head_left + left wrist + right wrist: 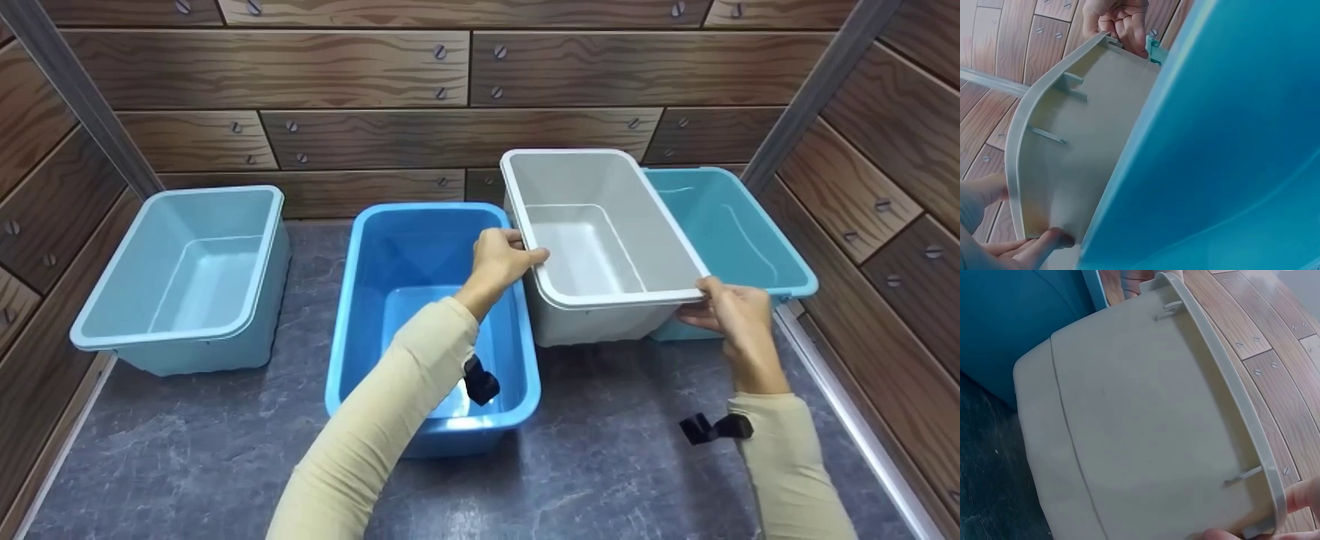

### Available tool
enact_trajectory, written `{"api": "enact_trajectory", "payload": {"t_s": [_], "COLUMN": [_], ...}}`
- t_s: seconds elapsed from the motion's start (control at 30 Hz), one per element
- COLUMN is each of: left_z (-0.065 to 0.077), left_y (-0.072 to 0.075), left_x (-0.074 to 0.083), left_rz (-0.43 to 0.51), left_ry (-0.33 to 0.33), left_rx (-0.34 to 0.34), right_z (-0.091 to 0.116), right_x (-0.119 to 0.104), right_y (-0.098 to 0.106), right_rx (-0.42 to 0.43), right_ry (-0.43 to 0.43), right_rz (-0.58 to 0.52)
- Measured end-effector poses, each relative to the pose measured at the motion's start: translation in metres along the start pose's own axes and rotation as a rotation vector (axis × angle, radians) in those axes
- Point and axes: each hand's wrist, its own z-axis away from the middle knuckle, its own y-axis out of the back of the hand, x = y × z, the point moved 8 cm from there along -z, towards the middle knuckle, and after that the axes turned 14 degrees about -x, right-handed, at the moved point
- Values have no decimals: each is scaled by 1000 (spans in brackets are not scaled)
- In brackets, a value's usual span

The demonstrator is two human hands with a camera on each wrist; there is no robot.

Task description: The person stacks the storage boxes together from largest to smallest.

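Observation:
A pale grey plastic bin (pixel 600 322) stands tilted between the blue bin (pixel 433 421) and the teal bin (pixel 780 289), overlapping the teal one's rim in the head view. My left hand (pixel 501 262) pinches the grey bin's left rim, thumb on top and fingers beneath. At its front right corner, my right hand (pixel 739 311) grips the same rim the same way. From the left wrist view, the fingers (pixel 1044 244) curl under the lip of the grey bin (pixel 1089 124). The right wrist view shows its outer front wall (pixel 1145 399) and ribs under the rim.
A light blue bin (pixel 262 315) stands at the left on the dark marbled surface (pixel 187 450). Wood-patterned walls (pixel 360 71) enclose the back and sides. Metal strips run along the right edge (pixel 862 427) and up the corners. Black wrist mounts (pixel 480 382) hang below both forearms.

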Motion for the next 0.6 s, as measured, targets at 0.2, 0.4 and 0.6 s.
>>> {"api": "enact_trajectory", "payload": {"t_s": [0.2,0.4,0.6], "left_z": [-1,-1,-2], "left_y": [-2,-2,-2], "left_x": [-1,-1,-4], "left_rz": [12,22,18], "left_ry": [0,-3,4], "left_rx": [-13,-3,8], "right_z": [0,-3,-10], "right_x": [-2,-3,-3], "right_y": [3,5,6], "right_rx": [31,40,8], "right_ry": [4,7,56], "right_rz": [57,149,144]}}
